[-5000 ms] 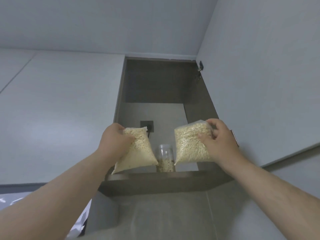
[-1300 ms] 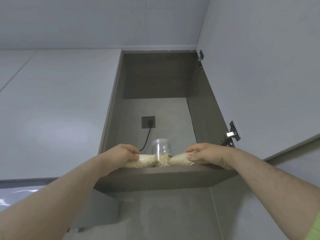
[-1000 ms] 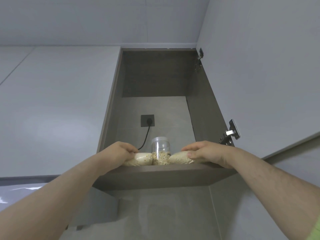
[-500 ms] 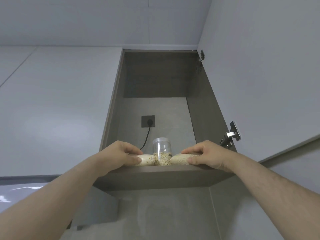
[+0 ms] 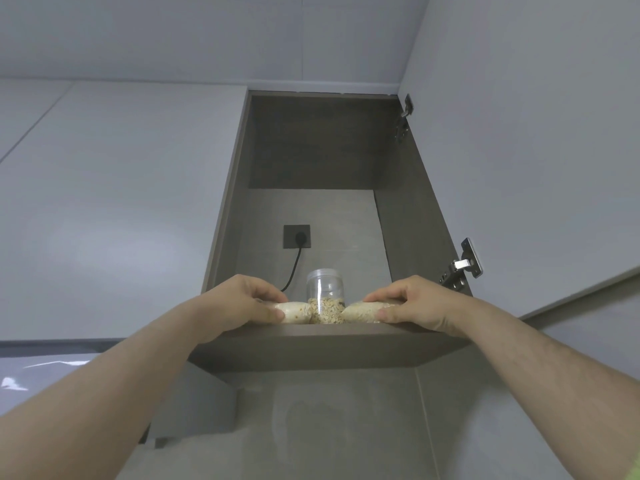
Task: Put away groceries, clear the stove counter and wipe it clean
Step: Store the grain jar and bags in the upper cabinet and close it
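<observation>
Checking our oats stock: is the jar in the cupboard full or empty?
Partly full: oats fill only the lower part of the jar; its upper part shows clear.

Open brown wall cabinet [image 5: 311, 143], pale grey doors [image 5: 121, 202], black socket [image 5: 296, 236], metal hinges [image 5: 464, 265], grey tiled wall [image 5: 329, 427]

Left hand [image 5: 239, 301] covers part of left bag [image 5: 296, 312]; right hand [image 5: 415, 301], right bag [image 5: 360, 312].

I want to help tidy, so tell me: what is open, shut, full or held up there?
Cupboard: open.
Jar: upright, lid on, partly full.
Left bag: lying on the shelf, held by the left hand.
Right bag: lying on the shelf, held by the right hand.
Plug: in the socket.
</observation>
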`<move>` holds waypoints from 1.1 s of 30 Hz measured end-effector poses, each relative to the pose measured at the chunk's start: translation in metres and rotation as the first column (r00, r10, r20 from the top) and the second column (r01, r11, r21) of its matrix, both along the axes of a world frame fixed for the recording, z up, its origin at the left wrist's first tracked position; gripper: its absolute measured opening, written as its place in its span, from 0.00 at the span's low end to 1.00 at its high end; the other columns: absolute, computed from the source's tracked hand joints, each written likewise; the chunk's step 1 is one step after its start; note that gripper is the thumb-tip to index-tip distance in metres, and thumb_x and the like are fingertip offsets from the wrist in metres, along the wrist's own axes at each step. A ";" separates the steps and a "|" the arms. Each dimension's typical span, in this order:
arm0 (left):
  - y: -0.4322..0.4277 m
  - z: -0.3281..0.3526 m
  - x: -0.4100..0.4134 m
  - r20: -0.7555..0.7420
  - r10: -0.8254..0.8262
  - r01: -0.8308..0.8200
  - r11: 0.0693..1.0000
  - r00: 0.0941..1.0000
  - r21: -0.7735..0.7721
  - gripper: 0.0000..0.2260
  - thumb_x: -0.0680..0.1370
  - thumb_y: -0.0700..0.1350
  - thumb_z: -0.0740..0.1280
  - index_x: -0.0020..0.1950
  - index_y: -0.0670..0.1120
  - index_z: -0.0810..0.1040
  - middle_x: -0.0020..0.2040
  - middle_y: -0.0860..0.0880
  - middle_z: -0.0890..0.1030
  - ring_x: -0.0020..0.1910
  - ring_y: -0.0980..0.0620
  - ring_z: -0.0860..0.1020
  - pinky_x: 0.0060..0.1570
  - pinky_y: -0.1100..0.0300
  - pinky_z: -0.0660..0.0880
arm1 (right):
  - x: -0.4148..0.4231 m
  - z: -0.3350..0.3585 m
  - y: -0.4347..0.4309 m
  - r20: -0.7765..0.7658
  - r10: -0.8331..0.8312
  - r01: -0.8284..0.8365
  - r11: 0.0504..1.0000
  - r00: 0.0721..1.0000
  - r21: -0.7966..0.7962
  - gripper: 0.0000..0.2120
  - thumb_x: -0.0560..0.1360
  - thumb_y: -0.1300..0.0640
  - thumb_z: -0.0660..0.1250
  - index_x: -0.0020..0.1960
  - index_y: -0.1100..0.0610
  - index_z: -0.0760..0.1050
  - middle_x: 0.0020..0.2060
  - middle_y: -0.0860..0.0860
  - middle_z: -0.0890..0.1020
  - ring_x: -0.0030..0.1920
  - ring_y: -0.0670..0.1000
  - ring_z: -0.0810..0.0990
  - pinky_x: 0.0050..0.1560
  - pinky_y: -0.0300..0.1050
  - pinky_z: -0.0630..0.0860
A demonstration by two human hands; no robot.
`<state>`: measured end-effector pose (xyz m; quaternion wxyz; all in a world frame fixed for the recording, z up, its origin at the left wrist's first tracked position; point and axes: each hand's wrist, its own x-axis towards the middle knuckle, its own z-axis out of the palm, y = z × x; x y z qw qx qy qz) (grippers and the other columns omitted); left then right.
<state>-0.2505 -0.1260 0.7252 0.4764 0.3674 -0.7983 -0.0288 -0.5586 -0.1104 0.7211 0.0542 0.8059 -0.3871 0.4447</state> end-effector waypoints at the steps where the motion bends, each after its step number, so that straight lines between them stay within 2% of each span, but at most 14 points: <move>1: 0.000 0.000 0.000 0.012 -0.005 0.005 1.000 1.000 -0.007 0.08 0.71 0.43 0.74 0.48 0.54 0.84 0.46 0.51 0.84 0.47 0.51 0.82 0.51 0.58 0.79 | 0.000 -0.001 0.000 0.004 -0.003 0.003 1.000 1.000 -0.001 0.13 0.74 0.59 0.72 0.56 0.46 0.81 0.48 0.44 0.84 0.44 0.38 0.79 0.46 0.27 0.70; 3: 0.000 0.000 0.000 0.038 0.002 -0.001 1.000 0.999 -0.024 0.10 0.71 0.42 0.74 0.49 0.54 0.84 0.47 0.51 0.84 0.48 0.51 0.81 0.51 0.59 0.78 | 0.000 -0.001 -0.001 0.006 -0.012 0.012 1.000 1.000 -0.007 0.13 0.74 0.59 0.72 0.57 0.47 0.81 0.47 0.43 0.84 0.44 0.37 0.79 0.46 0.27 0.69; 7: -0.005 0.003 0.000 0.055 0.026 -0.024 0.999 0.998 -0.036 0.09 0.72 0.41 0.73 0.49 0.54 0.83 0.47 0.51 0.84 0.49 0.50 0.81 0.53 0.58 0.77 | 0.000 0.001 -0.001 0.015 -0.016 0.016 1.000 1.000 0.004 0.14 0.74 0.59 0.72 0.57 0.47 0.81 0.41 0.40 0.83 0.36 0.32 0.78 0.37 0.24 0.68; 15: -0.008 0.006 -0.001 0.058 0.043 -0.042 0.999 0.997 -0.013 0.10 0.72 0.40 0.73 0.49 0.53 0.83 0.46 0.53 0.84 0.48 0.53 0.81 0.51 0.58 0.78 | 0.002 0.003 -0.002 0.007 -0.039 0.038 0.999 0.999 0.030 0.15 0.74 0.59 0.72 0.59 0.48 0.81 0.53 0.44 0.84 0.55 0.42 0.80 0.54 0.28 0.71; 22: -0.008 0.003 -0.007 0.094 0.143 -0.131 0.984 0.985 -0.117 0.10 0.73 0.43 0.72 0.53 0.54 0.82 0.48 0.55 0.82 0.47 0.58 0.79 0.44 0.67 0.74 | 0.006 0.002 -0.002 -0.006 -0.124 0.124 0.992 0.992 0.024 0.15 0.73 0.56 0.73 0.58 0.46 0.81 0.54 0.44 0.83 0.58 0.43 0.78 0.59 0.34 0.69; 25: -0.007 0.002 -0.005 0.098 0.160 -0.145 0.979 0.982 -0.144 0.12 0.73 0.44 0.72 0.54 0.55 0.81 0.52 0.55 0.81 0.49 0.59 0.78 0.50 0.64 0.74 | 0.006 0.002 0.000 0.003 -0.134 0.134 0.991 0.991 0.016 0.14 0.73 0.57 0.73 0.58 0.47 0.81 0.56 0.46 0.82 0.59 0.45 0.78 0.62 0.36 0.69; 29: 0.001 -0.004 -0.002 0.031 0.127 -0.118 0.970 0.991 -0.213 0.22 0.70 0.49 0.75 0.63 0.53 0.77 0.61 0.57 0.76 0.57 0.60 0.73 0.61 0.61 0.69 | 0.009 -0.006 0.007 0.084 -0.118 0.122 0.992 0.989 -0.040 0.17 0.73 0.55 0.73 0.61 0.47 0.79 0.60 0.45 0.77 0.65 0.45 0.71 0.68 0.42 0.66; 31: 0.009 -0.010 0.000 -0.044 0.130 -0.138 0.942 0.990 -0.306 0.24 0.70 0.51 0.74 0.65 0.52 0.75 0.62 0.57 0.76 0.60 0.60 0.71 0.62 0.60 0.67 | 0.012 -0.013 0.013 0.168 -0.089 0.115 0.982 0.982 -0.153 0.15 0.74 0.56 0.72 0.61 0.49 0.79 0.61 0.44 0.76 0.67 0.44 0.70 0.65 0.39 0.63; 33: 0.021 -0.017 0.004 -0.131 0.084 -0.127 0.918 0.988 -0.375 0.22 0.73 0.54 0.71 0.66 0.54 0.74 0.63 0.57 0.76 0.62 0.59 0.71 0.64 0.57 0.68 | 0.016 -0.022 0.020 0.275 -0.069 0.155 0.940 0.959 -0.303 0.10 0.75 0.55 0.69 0.56 0.49 0.81 0.57 0.43 0.79 0.64 0.44 0.73 0.61 0.38 0.66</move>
